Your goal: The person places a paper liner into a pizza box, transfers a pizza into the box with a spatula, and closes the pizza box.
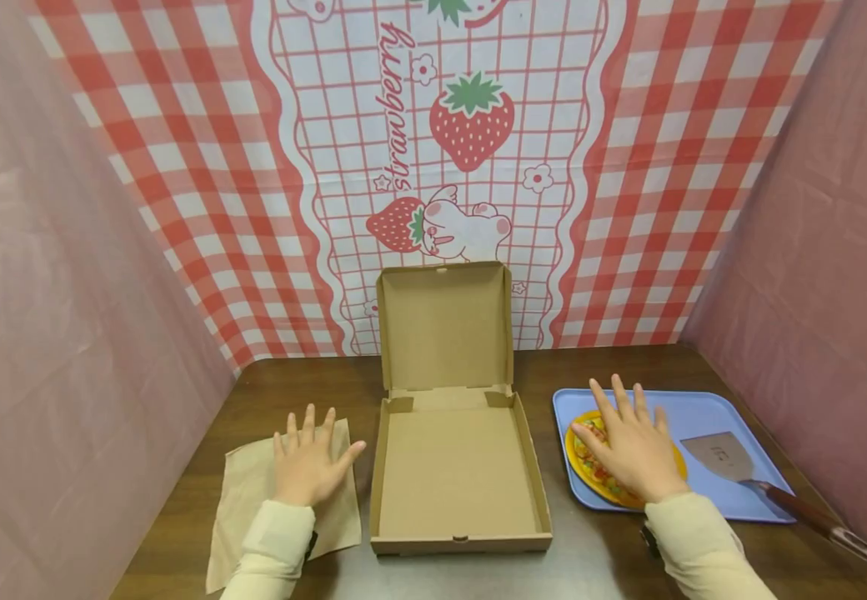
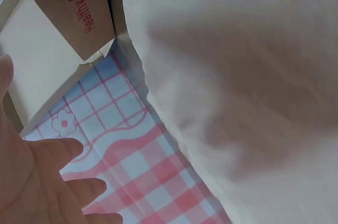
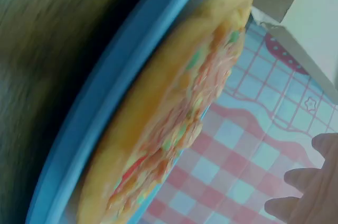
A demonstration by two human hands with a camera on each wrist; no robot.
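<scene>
My left hand (image 1: 308, 468) hovers with spread fingers over a brown paper napkin (image 1: 249, 479) on the left of the table; the napkin (image 2: 253, 102) also fills much of the left wrist view. Over the pizza (image 1: 591, 467) on a blue tray (image 1: 704, 408), my right hand (image 1: 634, 450) is held with its fingers apart and nothing in it. In the right wrist view the pizza (image 3: 174, 113) shows a thick yellow crust and colourful toppings, with a gap between it and the fingers (image 3: 301, 179). Between the hands stands a cardboard pizza box (image 1: 459, 475), lid raised.
A metal spatula (image 1: 719, 454) lies on the tray's right side, its brown handle (image 1: 801, 508) sticking out past the tray edge. Behind the wooden table (image 1: 283, 383) hangs a red-checked strawberry cloth (image 1: 471, 125). Pink curtains (image 1: 66, 333) close off both sides.
</scene>
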